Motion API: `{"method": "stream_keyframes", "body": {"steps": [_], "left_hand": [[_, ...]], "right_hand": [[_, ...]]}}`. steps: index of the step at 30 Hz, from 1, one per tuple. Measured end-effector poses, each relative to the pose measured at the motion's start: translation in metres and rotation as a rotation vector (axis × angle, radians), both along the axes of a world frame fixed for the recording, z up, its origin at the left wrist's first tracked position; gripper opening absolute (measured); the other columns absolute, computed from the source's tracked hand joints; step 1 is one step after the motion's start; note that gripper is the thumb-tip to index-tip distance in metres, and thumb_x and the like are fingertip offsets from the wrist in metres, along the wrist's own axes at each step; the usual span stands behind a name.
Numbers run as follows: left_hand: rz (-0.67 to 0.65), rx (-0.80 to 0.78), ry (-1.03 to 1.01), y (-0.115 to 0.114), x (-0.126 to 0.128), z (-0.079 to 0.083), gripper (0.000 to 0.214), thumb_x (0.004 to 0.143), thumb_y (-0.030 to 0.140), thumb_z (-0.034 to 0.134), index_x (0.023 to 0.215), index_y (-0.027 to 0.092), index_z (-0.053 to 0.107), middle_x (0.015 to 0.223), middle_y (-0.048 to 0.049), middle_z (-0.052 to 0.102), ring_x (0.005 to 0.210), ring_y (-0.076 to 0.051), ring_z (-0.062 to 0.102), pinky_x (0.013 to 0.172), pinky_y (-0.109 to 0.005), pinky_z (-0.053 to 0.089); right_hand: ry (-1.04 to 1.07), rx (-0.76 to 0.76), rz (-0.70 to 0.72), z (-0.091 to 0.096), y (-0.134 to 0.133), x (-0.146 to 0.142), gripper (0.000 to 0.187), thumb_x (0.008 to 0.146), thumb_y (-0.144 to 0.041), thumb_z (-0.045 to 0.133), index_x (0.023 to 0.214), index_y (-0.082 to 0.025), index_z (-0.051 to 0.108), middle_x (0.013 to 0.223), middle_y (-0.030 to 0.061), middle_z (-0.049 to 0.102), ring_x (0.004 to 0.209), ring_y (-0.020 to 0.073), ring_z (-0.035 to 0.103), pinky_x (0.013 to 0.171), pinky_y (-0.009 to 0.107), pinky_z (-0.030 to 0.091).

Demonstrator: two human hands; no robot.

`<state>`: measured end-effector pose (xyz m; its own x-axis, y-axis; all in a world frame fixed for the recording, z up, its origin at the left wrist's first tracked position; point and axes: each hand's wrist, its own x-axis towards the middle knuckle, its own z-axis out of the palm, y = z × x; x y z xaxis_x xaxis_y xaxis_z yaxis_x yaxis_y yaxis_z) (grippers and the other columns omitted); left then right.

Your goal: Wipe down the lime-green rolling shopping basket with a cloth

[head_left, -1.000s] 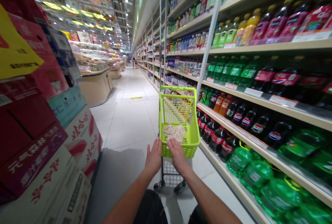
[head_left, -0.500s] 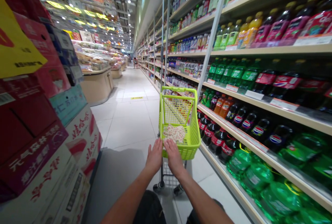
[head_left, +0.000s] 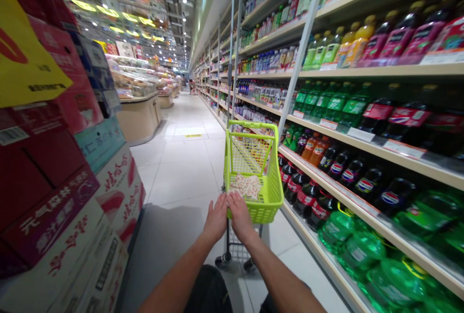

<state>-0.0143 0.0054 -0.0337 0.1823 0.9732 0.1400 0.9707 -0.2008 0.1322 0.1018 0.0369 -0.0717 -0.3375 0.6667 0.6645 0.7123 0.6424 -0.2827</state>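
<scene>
Lime-green basket [head_left: 270,192] is riding on a small wheeled trolley frame [head_left: 234,250], sitting high on it so its near rim comes to about where the outstretched arms reach, and it is standing in the supermarket aisle just beside the drinks shelving on the right. Both hands are pressing side by side against the near-left corner of that rim: the left hand [head_left: 216,218] is lying with fingers stretched forward and loosely curled over the edge, and the right hand [head_left: 239,214] is resting next to it, almost touching, fingers draped on the rim rather than clenched; whether either thumb is hooking underneath I cannot tell. Set close together at one corner, the hands are probably steering as much as holding. A patterned pale packet [head_left: 246,186] is lying flat on the basket floor near the hands. Dark cola bottles [head_left: 340,170] are standing in rows on the lower shelf [head_left: 366,201] just right of the basket, with shrink-wrapped green bottles [head_left: 362,250] packed low beneath. Stacked red and white cartons [head_left: 68,192] are walling the left side, leaving the white tiled floor [head_left: 181,168] as the lane ahead
</scene>
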Motion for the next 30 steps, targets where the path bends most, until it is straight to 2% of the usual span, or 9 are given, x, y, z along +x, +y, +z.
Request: {"method": "stream_keyframes", "body": {"steps": [2, 4, 8, 11, 15, 18, 23, 26, 30], "left_hand": [[0.034, 0.000, 0.011, 0.001, -0.004, -0.002, 0.065, 0.070, -0.005, 0.023, 0.133, 0.009, 0.026, 0.142, -0.0096, 0.023, 0.131, -0.018, 0.019, 0.105, -0.044, 0.020], [0.064, -0.007, 0.015, 0.003, -0.006, -0.002, 0.066, 0.069, -0.005, 0.024, 0.133, 0.008, 0.025, 0.143, -0.0108, 0.022, 0.131, -0.019, 0.019, 0.105, -0.044, 0.020], [0.073, -0.020, -0.003, 0.004, -0.001, 0.004, 0.065, 0.070, -0.004, 0.024, 0.134, 0.008, 0.024, 0.143, -0.0112, 0.021, 0.132, -0.019, 0.018, 0.105, -0.045, 0.020], [0.045, -0.001, -0.023, 0.006, 0.010, 0.009, 0.063, 0.072, -0.002, 0.025, 0.134, 0.009, 0.022, 0.143, -0.0112, 0.019, 0.132, -0.019, 0.017, 0.106, -0.044, 0.019], [-0.012, 0.013, -0.020, 0.007, 0.020, 0.010, 0.060, 0.074, 0.003, 0.026, 0.134, 0.010, 0.024, 0.143, -0.0108, 0.020, 0.132, -0.018, 0.017, 0.106, -0.044, 0.019], [-0.055, 0.009, 0.020, 0.008, 0.018, 0.009, 0.060, 0.073, 0.002, 0.026, 0.133, 0.010, 0.025, 0.143, -0.0116, 0.022, 0.132, -0.018, 0.016, 0.105, -0.046, 0.019], [-0.109, 0.007, 0.082, 0.008, 0.013, 0.007, 0.062, 0.073, 0.002, 0.028, 0.134, 0.012, 0.025, 0.143, -0.0106, 0.023, 0.132, -0.018, 0.016, 0.105, -0.047, 0.018], [-0.092, 0.035, 0.072, 0.008, 0.020, 0.007, 0.057, 0.076, 0.005, 0.027, 0.133, 0.011, 0.026, 0.142, -0.0111, 0.025, 0.132, -0.019, 0.018, 0.104, -0.049, 0.018], [-0.097, 0.046, 0.042, 0.009, 0.036, 0.010, 0.056, 0.076, 0.006, 0.027, 0.133, 0.011, 0.026, 0.142, -0.0110, 0.025, 0.131, -0.019, 0.020, 0.105, -0.049, 0.018]], "right_hand": [[-0.017, 0.004, 0.005, -0.001, -0.001, 0.006, 0.061, 0.071, 0.006, 0.035, 0.126, -0.019, 0.044, 0.128, 0.0113, 0.047, 0.126, 0.0193, 0.031, 0.099, 0.046, 0.032], [-0.015, 0.013, -0.049, -0.002, -0.002, 0.033, 0.062, 0.070, 0.007, 0.033, 0.125, -0.020, 0.045, 0.127, 0.0102, 0.048, 0.126, 0.0189, 0.032, 0.098, 0.045, 0.033], [0.029, 0.017, -0.278, 0.001, -0.002, 0.086, 0.054, 0.072, 0.005, 0.033, 0.118, -0.017, 0.052, 0.125, 0.0127, 0.050, 0.125, 0.0220, 0.032, 0.098, 0.047, 0.031], [0.023, 0.009, -0.298, 0.002, -0.003, 0.073, 0.053, 0.071, 0.005, 0.032, 0.115, -0.013, 0.054, 0.124, 0.0155, 0.050, 0.125, 0.0227, 0.032, 0.098, 0.046, 0.032], [-0.063, 0.022, -0.094, 0.000, -0.003, 0.034, 0.061, 0.065, 0.008, 0.033, 0.120, -0.013, 0.050, 0.125, 0.0129, 0.049, 0.126, 0.0204, 0.031, 0.099, 0.043, 0.032], [-0.092, 0.033, -0.068, 0.000, -0.001, 0.052, 0.057, 0.068, 0.005, 0.034, 0.119, -0.016, 0.051, 0.125, 0.0113, 0.049, 0.124, 0.0200, 0.034, 0.098, 0.042, 0.033], [0.008, 0.066, -0.336, 0.004, 0.005, 0.119, 0.048, 0.072, 0.000, 0.036, 0.113, -0.016, 0.055, 0.121, 0.0127, 0.051, 0.122, 0.0239, 0.036, 0.096, 0.047, 0.034], [0.029, 0.084, -0.335, 0.000, 0.003, 0.106, 0.052, 0.071, 0.002, 0.033, 0.116, -0.015, 0.053, 0.121, 0.0128, 0.051, 0.122, 0.0228, 0.036, 0.096, 0.046, 0.034], [-0.079, 0.057, -0.105, -0.002, -0.001, 0.070, 0.058, 0.067, 0.005, 0.034, 0.120, -0.016, 0.050, 0.124, 0.0116, 0.050, 0.122, 0.0197, 0.036, 0.098, 0.041, 0.034]]}}
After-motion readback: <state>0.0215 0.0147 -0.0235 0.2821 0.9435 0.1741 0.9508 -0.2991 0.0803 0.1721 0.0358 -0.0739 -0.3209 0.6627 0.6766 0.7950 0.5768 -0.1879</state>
